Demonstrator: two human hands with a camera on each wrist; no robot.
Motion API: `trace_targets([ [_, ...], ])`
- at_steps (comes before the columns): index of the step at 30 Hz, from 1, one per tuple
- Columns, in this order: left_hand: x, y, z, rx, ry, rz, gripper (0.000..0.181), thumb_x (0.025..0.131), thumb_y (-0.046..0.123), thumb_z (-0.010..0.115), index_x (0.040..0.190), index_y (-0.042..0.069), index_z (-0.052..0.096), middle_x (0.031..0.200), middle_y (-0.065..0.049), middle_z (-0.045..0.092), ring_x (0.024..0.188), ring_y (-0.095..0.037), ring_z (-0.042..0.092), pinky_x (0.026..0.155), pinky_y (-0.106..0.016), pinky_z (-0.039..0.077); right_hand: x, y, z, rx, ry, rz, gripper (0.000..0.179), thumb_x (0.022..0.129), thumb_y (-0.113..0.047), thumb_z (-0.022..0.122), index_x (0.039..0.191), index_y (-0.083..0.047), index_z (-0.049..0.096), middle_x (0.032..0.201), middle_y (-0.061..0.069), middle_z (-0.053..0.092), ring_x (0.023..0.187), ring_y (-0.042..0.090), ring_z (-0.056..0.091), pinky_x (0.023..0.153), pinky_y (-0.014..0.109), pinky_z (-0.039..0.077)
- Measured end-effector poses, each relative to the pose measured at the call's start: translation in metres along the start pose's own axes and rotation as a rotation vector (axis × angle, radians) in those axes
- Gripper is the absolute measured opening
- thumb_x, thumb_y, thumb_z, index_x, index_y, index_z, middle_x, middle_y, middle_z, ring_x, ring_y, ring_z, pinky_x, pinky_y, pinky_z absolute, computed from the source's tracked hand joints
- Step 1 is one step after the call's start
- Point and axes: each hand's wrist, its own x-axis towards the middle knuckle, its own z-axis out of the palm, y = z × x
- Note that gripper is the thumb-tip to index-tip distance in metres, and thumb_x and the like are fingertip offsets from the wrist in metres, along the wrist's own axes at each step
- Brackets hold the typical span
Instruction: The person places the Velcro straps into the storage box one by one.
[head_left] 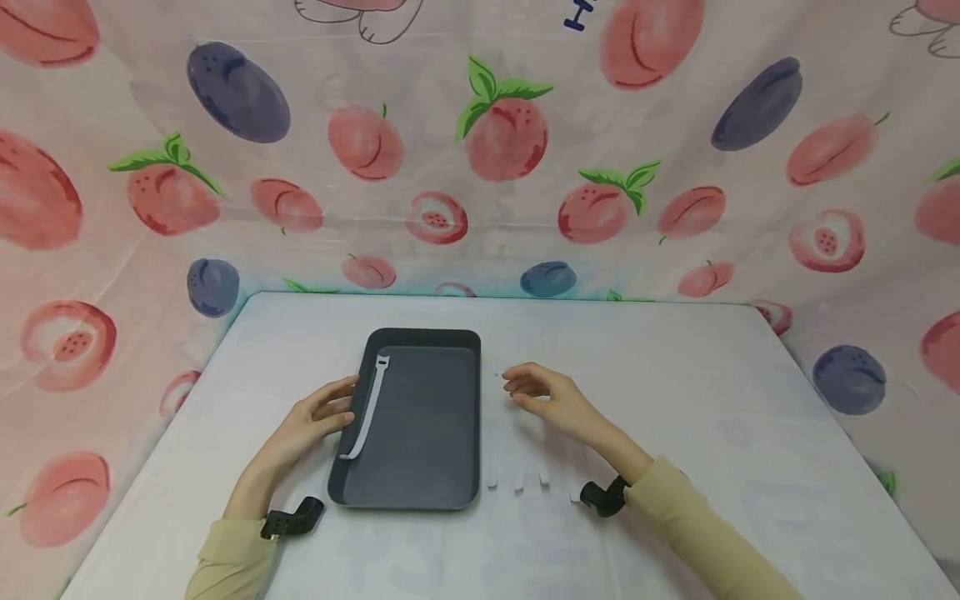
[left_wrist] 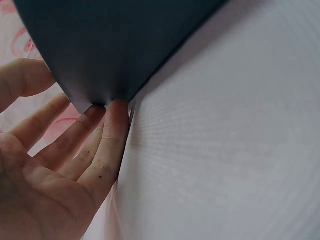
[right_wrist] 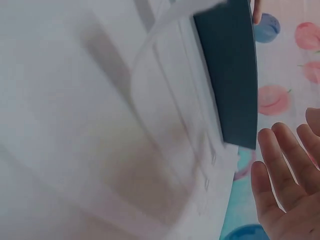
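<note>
A dark grey rectangular tray (head_left: 420, 487) lies on the white table. Along its inner left side rests a white strap (head_left: 371, 408) with a slotted head at the far end. My left hand (head_left: 318, 412) touches the tray's outer left side, its fingertips (left_wrist: 117, 112) against the dark wall. To the right of the tray, my right hand (head_left: 551, 400) hovers with loosely bent fingers and nothing in them. Under and around it lie several white straps, faint against the white cloth, their upturned near ends (head_left: 544, 478) visible. One pale strap (right_wrist: 145, 55) shows blurred in the right wrist view.
White cloth covers the table (head_left: 720, 433), which extends well right of the straps. A fruit-print curtain (head_left: 510, 225) hangs behind the table and along both sides. Each wrist wears a black camera mount (head_left: 603, 497).
</note>
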Motion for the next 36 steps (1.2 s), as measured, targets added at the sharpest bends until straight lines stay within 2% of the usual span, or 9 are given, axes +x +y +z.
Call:
trace_targets([
  [16, 0.000, 0.000, 0.000, 0.009, 0.003, -0.002, 0.061, 0.094, 0.022, 0.061, 0.149, 0.014, 0.035, 0.150, -0.022, 0.039, 0.135, -0.041, 0.040, 0.090, -0.013, 0.044, -0.015, 0.026, -0.026, -0.071, 0.049, 0.060, 0.031, 0.094, -0.008, 0.059, 0.125, -0.003, 0.058, 0.115, 0.017, 0.068, 0.106, 0.028, 0.065, 0.093, 0.041, 0.050],
  [29, -0.001, 0.002, -0.001, 0.011, -0.002, -0.009, 0.061, 0.095, 0.023, 0.060, 0.149, 0.015, 0.035, 0.151, -0.021, 0.037, 0.137, -0.040, 0.039, 0.090, -0.013, 0.044, -0.023, 0.044, -0.047, -0.170, 0.106, 0.087, 0.031, 0.092, -0.005, 0.061, 0.122, -0.001, 0.060, 0.112, 0.017, 0.069, 0.102, 0.029, 0.066, 0.090, 0.036, 0.051],
  [36, -0.001, 0.002, -0.001, 0.010, -0.003, -0.004, 0.061, 0.095, 0.023, 0.061, 0.149, 0.014, 0.034, 0.151, -0.021, 0.037, 0.137, -0.041, 0.038, 0.090, -0.013, 0.044, -0.024, 0.055, -0.057, -0.212, 0.124, 0.093, 0.030, 0.091, -0.002, 0.060, 0.121, 0.002, 0.059, 0.110, 0.020, 0.068, 0.101, 0.032, 0.065, 0.091, 0.047, 0.050],
])
